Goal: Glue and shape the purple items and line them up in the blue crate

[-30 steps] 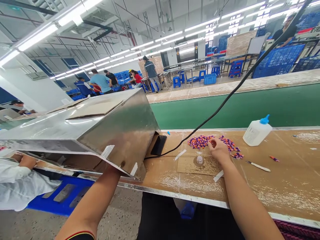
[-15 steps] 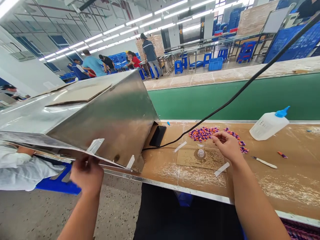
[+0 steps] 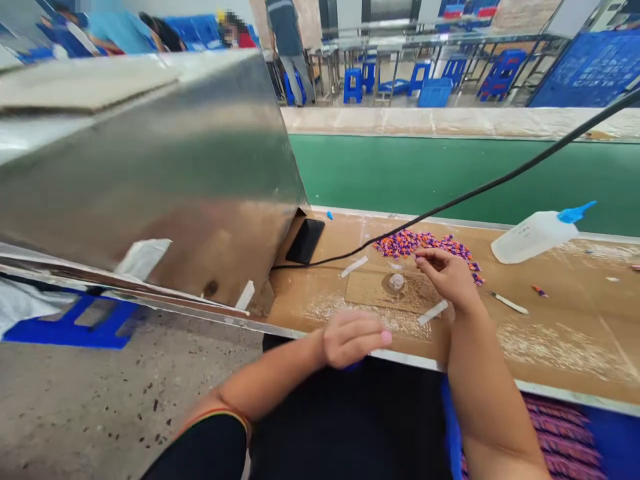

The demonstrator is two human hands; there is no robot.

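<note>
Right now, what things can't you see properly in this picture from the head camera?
Head view:
- Inside the steel box: its own wall hides it.
- Anything in the right hand: its curled fingers hide it.
- The single bits in the purple and orange pile: too small to tell what they are.
- Any writing on the white plastic bottle: too small to read.

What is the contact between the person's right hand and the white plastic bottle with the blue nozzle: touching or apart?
Apart. The head view shows the right hand with a plain gap of bench top between it and the white plastic bottle.
</note>
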